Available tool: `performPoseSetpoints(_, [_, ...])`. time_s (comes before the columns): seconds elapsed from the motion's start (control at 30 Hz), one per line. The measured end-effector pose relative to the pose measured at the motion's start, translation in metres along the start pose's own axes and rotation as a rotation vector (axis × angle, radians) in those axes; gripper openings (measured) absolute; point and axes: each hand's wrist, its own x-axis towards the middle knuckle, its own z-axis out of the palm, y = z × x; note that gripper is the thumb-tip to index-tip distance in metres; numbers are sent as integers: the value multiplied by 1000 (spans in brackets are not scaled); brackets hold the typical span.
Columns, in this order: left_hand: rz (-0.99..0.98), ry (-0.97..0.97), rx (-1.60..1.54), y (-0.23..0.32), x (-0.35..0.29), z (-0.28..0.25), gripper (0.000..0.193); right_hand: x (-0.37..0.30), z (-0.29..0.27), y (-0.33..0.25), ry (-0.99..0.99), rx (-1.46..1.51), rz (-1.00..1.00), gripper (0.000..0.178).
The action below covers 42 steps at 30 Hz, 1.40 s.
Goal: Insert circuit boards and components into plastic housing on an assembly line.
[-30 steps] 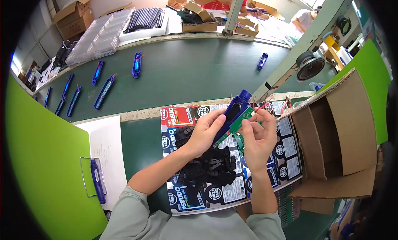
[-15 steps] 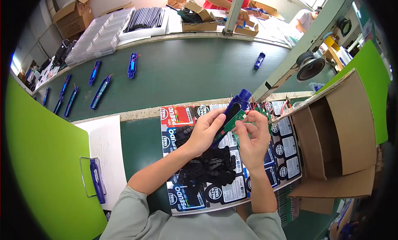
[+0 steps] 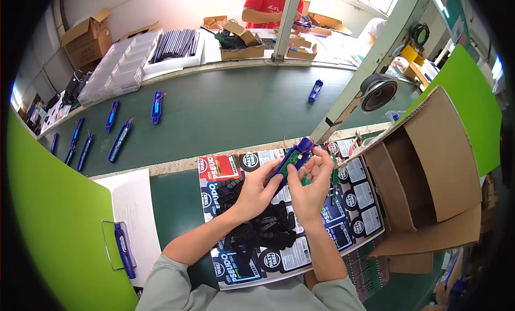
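Observation:
My left hand (image 3: 256,193) is closed around a long blue plastic housing (image 3: 304,144), held slanting above the printed sheet. Along the housing's open side lies a slim green circuit board (image 3: 289,164), with thin red wires at its upper end. The thumb of my right hand (image 3: 309,188) presses on that board, its other fingers curled beside the housing. Behind these fingers are more green circuit boards (image 3: 335,188), partly hidden. Small black plastic parts (image 3: 268,225) are heaped on the sheet below my hands.
Several blue housings (image 3: 120,141) lie on the green conveyor belt (image 3: 225,107) ahead. An open cardboard box (image 3: 397,187) stands at right, near a post bearing a round speaker (image 3: 379,92). A green panel (image 3: 64,220) borders the left. Across the belt, a person in red (image 3: 263,10) works.
The circuit board, earlier tilted over the housing, now sits lower along it, with my right thumb on it. The housing has turned in my left hand. The whole view has shifted slightly.

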Motion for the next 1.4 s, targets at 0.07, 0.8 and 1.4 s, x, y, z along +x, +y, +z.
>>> performPoseSetpoints(0.07, [7, 18, 64, -2, -1, 0, 38, 4, -1, -9, -8, 55, 38, 62])
performPoseSetpoints(0.8, [-50, 465, 1258, -30, 103, -243, 30, -10, -18, 44, -763, -301, -104, 24])
performPoseSetpoints(1.4, [124, 224, 1523, -54, 195, -122, 39, 9, -29, 63, -852, 100, 122, 16])
